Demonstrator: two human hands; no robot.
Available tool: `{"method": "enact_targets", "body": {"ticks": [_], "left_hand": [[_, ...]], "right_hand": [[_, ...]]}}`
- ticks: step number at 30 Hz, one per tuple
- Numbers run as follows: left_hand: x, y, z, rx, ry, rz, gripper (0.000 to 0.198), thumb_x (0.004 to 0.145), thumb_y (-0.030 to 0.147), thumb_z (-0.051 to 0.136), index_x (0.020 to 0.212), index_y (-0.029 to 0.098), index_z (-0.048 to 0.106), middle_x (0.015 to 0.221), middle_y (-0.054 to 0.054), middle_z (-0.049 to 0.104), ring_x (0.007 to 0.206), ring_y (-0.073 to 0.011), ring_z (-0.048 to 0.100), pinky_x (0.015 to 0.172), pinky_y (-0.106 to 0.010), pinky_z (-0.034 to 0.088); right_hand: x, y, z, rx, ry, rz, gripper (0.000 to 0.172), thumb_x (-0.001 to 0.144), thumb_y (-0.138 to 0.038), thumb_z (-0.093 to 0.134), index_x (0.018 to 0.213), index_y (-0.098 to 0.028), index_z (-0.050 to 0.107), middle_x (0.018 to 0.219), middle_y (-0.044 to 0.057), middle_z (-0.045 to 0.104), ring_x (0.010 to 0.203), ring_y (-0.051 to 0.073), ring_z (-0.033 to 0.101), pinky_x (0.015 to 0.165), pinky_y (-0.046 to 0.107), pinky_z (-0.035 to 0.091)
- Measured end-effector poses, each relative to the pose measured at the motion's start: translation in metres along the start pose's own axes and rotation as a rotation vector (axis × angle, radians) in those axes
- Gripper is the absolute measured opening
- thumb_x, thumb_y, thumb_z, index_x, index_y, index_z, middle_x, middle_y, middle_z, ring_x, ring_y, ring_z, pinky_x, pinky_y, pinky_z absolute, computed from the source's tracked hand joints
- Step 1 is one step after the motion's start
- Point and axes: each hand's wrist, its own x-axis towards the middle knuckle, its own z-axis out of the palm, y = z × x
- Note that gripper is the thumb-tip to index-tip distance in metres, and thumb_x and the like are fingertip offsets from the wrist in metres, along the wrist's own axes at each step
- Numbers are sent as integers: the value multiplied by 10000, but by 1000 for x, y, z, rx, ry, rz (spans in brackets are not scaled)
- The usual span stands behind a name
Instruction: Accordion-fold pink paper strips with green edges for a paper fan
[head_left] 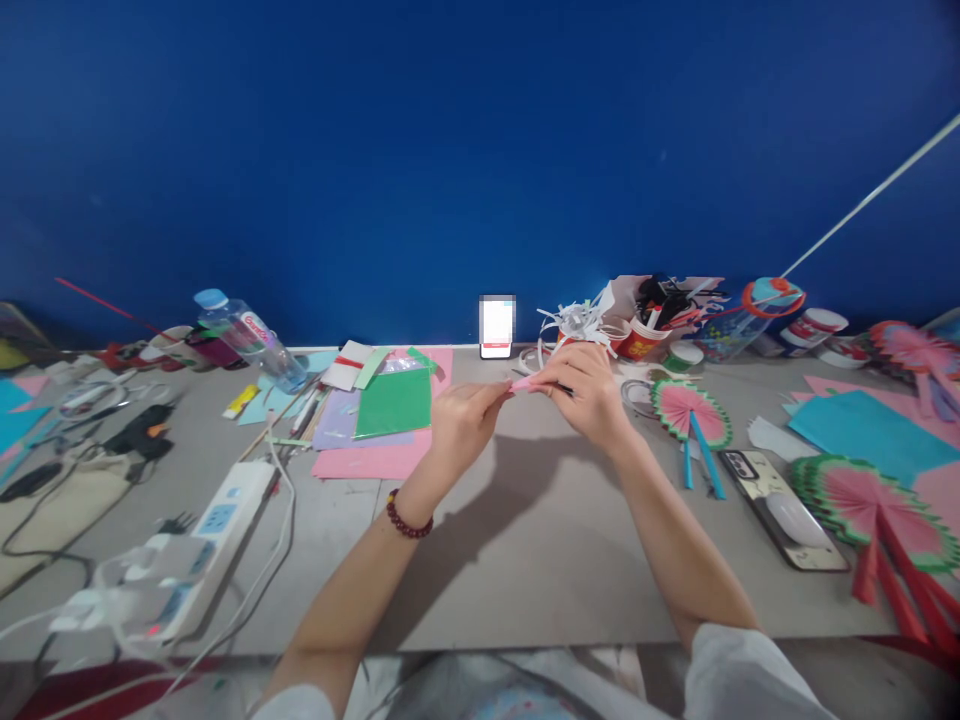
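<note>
Over the middle of the table, my left hand (pixel 466 418) pinches one end of a narrow pink piece of paper (pixel 522 384) between thumb and fingers. My right hand (pixel 585 388) grips its other end, fingers closed around it. Something thin and dark shows by the right fingers, too small to name. Most of the paper is hidden by the fingers. Pink paper sheets (pixel 352 464) and a green sheet (pixel 394 404) lie left of my left hand. Beyond my right hand is a tangle of white paper strips (pixel 581 320).
A lit phone (pixel 495 328) leans against the blue wall. At left are a power strip (pixel 225 530), a tilted bottle (pixel 259 340) and a glue gun (pixel 142 432). Watermelon-patterned paper fans (pixel 691 412), another phone (pixel 765 500) with a white mouse (pixel 796 518), and jars (pixel 814 330) occupy the right.
</note>
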Motion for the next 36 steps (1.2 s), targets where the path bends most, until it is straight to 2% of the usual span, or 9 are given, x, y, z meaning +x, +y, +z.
{"method": "enact_targets", "body": {"ticks": [5,8,13,18,25,30,36], "left_hand": [[0,-1,-3,94,-57,20,128,883,200,569,862,181,694,685,-26,721,580,-140,633,544,-256,369],[-1,0,-2,132,-81,35,150,887,189,549,827,176,685,653,-24,706,561,-138,616,521,-260,334],[-1,0,-1,143,-145,7,137,892,189,549,873,195,685,680,-6,713,574,-141,620,530,-263,335],[-1,-7,-3,150,-205,-40,123,890,247,574,920,199,682,783,-17,735,659,-165,653,586,-282,369],[-1,-11,-5,172,-233,-3,179,899,178,519,875,192,695,745,-36,725,656,-182,648,619,-301,376],[-3,-10,-1,197,-278,11,228,891,123,478,830,176,692,718,-41,712,667,-186,646,630,-307,376],[-6,-14,5,182,-299,-19,225,938,244,472,895,183,684,768,-49,720,700,-189,652,632,-309,376]], "right_hand": [[2,-4,-1,-32,-112,-76,89,875,-257,594,871,-238,681,934,33,699,931,196,573,859,370,397],[4,-10,2,-62,-150,-128,97,882,-239,582,914,-220,671,930,40,698,939,198,570,875,371,392],[1,-13,12,-113,-101,-138,153,899,-161,519,851,-208,657,796,26,691,852,184,559,846,354,387],[-1,-6,14,-165,-78,-122,157,885,-136,514,840,-202,650,771,25,684,849,189,548,843,358,371],[-2,-8,17,-185,-174,-69,156,907,-185,491,864,-195,640,825,30,695,865,192,538,867,363,346],[-5,-10,28,-186,-174,-100,164,920,-217,500,838,-196,640,794,25,690,835,181,540,855,347,346],[-11,3,37,-217,-136,-42,232,929,-198,471,752,-184,621,706,42,636,779,186,510,816,335,368]]}}
